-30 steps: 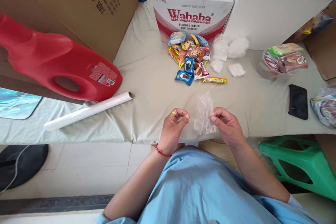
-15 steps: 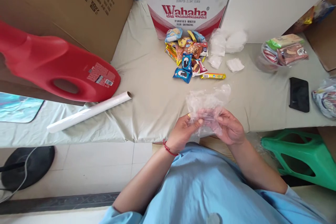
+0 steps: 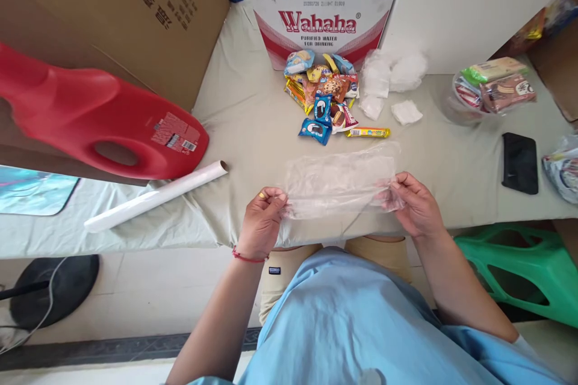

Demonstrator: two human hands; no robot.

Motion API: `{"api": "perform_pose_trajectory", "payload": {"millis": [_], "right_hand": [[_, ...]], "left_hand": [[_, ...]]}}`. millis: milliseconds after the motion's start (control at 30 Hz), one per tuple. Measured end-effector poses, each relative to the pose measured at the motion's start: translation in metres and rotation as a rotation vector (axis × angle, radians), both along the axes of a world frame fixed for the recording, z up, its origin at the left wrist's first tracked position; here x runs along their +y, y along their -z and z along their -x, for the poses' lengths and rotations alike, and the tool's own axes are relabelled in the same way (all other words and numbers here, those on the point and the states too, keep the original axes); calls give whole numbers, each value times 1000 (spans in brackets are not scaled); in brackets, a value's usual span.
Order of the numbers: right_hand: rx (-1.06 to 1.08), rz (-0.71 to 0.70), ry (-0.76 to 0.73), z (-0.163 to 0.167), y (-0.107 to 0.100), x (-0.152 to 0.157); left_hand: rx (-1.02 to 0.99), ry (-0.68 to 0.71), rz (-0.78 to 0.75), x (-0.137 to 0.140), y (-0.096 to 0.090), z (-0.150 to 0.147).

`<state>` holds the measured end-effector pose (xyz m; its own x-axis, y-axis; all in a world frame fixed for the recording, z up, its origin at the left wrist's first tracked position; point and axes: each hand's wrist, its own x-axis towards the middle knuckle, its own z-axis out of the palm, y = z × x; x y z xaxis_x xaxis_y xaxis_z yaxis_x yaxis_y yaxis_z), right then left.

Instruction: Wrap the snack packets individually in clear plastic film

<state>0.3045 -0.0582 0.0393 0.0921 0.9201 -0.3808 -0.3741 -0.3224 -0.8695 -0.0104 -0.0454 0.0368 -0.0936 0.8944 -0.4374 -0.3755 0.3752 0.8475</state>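
A clear plastic bag (image 3: pixel 338 183) is stretched out flat between my two hands, just above the front part of the table. My left hand (image 3: pixel 263 216) pinches its left end between thumb and fingers. At the right end, my right hand (image 3: pixel 418 207) is closed on the bag's edge, with some fingertips showing through the film. Beyond the bag lies a heap of small wrapped snacks (image 3: pixel 327 87). A yellow snack stick (image 3: pixel 368 132) is nearest to the bag. Several folded clear plastic bundles (image 3: pixel 377 75) sit right of the heap.
A red jug (image 3: pixel 112 120) and a white roll (image 3: pixel 156 197) lie at the left by a large cardboard box (image 3: pixel 149 24). Behind the snacks stands a Wahaha carton (image 3: pixel 323 18). A clear tub of snacks (image 3: pixel 465 111) and a black phone (image 3: pixel 520 162) are at the right; a green stool (image 3: pixel 528 264) stands below.
My hands have moved apart, the left one farther to the left and the right one slightly to the right. The bunched plastic bag is now spread wide between them.
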Motion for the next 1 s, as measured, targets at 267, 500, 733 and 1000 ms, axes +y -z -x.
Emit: {"api": "perform_pose_trajectory", "payload": {"millis": [267, 500, 733, 1000], "right_hand": [[-576, 1, -228, -18, 21, 10], [-1131, -195, -74, -20, 11, 63], [-966, -88, -236, -1, 32, 107], [-954, -366, 80, 7, 8, 39]], "left_hand": [[315, 39, 27, -15, 20, 17], [425, 84, -20, -10, 13, 21], [390, 105, -108, 34, 14, 33], [658, -190, -172, 84, 9, 41]]}}
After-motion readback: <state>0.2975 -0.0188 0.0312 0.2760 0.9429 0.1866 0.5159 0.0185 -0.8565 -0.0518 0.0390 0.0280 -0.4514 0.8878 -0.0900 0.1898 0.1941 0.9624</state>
